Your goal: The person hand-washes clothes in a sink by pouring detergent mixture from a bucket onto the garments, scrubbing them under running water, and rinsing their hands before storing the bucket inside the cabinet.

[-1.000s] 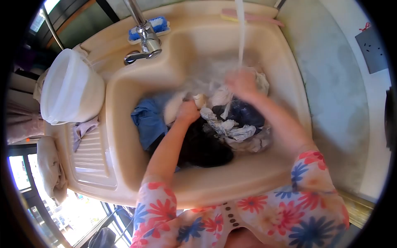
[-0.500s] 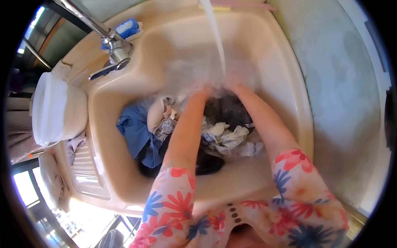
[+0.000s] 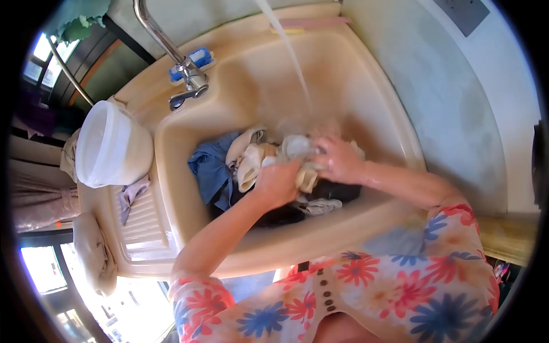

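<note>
My left hand point(image 3: 278, 182) is closed round a pale, wet garment point(image 3: 307, 178) above the pile in the sink point(image 3: 251, 254). On the same garment's right side my right hand point(image 3: 341, 160) has its fingers bent and gripping, slightly blurred. What kind of garment it is, I cannot tell. Left of my hands, a blue cloth point(image 3: 211, 171) and a cream cloth point(image 3: 249, 167) lie bunched together. Dark clothing point(image 3: 280, 217) lies underneath, partly hidden by my left forearm. A stream of water point(image 3: 293, 57) falls just beyond my hands.
The chrome tap point(image 3: 191, 80) rises at the sink's back left, beside a blue scrubbing brush point(image 3: 200, 57). A white bucket point(image 3: 117, 146) stands on the ribbed drainboard point(image 3: 146, 228), near a small mauve cloth point(image 3: 132, 197). A pink-handled brush point(image 3: 314, 24) lies on the back rim.
Both hands have come back from the splashing water toward me and now grip a pale garment. The view has shifted, and the dark cloth that was between my hands is lower in the pile.
</note>
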{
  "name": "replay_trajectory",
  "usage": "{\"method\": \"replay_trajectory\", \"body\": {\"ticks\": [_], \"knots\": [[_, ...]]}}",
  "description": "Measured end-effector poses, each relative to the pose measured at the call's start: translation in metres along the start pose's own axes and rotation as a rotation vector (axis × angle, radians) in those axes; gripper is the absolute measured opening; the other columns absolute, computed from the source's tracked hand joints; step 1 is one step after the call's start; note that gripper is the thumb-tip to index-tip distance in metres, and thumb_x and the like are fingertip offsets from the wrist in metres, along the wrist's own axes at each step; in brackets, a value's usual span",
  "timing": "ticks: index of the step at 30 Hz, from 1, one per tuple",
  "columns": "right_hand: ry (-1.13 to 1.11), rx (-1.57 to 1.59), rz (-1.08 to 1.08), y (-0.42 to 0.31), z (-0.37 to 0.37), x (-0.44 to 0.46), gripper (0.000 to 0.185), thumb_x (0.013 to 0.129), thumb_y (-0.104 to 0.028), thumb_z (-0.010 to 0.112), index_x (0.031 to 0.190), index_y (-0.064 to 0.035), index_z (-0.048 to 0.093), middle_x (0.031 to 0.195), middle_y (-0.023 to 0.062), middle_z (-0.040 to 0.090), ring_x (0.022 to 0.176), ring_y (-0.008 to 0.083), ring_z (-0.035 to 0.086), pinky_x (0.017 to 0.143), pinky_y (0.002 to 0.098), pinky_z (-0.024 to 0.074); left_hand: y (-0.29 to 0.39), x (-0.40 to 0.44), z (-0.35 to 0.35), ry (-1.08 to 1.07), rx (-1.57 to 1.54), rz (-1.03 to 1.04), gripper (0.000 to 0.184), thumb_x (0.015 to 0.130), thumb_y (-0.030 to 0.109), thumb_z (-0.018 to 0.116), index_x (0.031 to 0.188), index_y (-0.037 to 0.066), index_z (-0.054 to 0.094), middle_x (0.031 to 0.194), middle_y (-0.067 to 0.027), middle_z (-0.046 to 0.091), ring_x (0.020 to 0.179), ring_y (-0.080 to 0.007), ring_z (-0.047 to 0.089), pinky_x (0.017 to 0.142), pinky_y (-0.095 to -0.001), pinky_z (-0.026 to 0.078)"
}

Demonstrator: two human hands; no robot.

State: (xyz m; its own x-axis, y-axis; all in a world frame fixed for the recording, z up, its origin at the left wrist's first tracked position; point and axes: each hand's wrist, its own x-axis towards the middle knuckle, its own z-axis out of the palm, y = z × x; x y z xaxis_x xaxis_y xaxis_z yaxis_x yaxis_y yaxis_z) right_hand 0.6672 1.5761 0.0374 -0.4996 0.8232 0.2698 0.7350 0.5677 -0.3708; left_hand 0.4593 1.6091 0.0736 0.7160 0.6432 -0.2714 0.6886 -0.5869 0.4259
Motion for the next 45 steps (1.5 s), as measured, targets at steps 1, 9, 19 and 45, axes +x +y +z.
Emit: {"method": "replay_trajectory", "body": {"ticks": [1,9,19,45], "knots": [[-0.020,0.040,-0.008,-0.015,-0.001,-0.002,0.035,0.064,-0.027,0.070,0.096,-0.0158,0.063,0.099,0.0099,0.050,0.093,0.0295,0.049,0.080,0.0417,0.0444,0.000,-0.016,0.003,-0.001,-0.002,0.019,0.032,0.067,0.025,0.066,0.091,0.008,0.052,0.076,-0.0164,0.062,0.076,-0.0355,0.060,0.065,-0.0454,0.047],[-0.213,0.024,0.078,-0.009,0.072,0.006,0.032,0.068,-0.031,0.065,0.091,-0.0108,0.056,0.098,0.0116,0.047,0.100,0.0305,0.046,0.071,0.0397,0.0488,-0.040,-0.006,0.053,-0.008,0.004,-0.081,0.039,0.065,0.034,0.069,0.088,0.007,0.052,0.068,-0.0178,0.060,0.068,-0.0376,0.060,0.062,-0.0464,0.048],[-0.226,0.023,0.439,0.147,0.150,0.076,0.029,0.077,-0.024,0.052,0.098,-0.0054,0.060,0.100,0.0195,0.057,0.092,0.0348,0.054,0.073,0.0415,0.0473,-0.145,0.172,0.150,0.560,0.134,-0.410,0.058,0.073,0.036,0.061,0.117,0.002,0.047,0.096,-0.0272,0.058,0.097,-0.0378,0.055,0.085,-0.0455,0.042],[0.598,1.530,1.099,0.118,0.072,0.168,0.016,0.089,-0.016,0.048,0.091,-0.0016,0.056,0.066,0.0044,0.052,0.050,0.0116,0.046,0.043,0.0264,0.0416,0.007,0.182,0.027,0.760,-2.358,-0.216,0.043,0.090,0.041,0.047,0.110,0.003,0.051,0.103,-0.0081,0.056,0.085,-0.0191,0.054,0.079,-0.0292,0.044]]}}
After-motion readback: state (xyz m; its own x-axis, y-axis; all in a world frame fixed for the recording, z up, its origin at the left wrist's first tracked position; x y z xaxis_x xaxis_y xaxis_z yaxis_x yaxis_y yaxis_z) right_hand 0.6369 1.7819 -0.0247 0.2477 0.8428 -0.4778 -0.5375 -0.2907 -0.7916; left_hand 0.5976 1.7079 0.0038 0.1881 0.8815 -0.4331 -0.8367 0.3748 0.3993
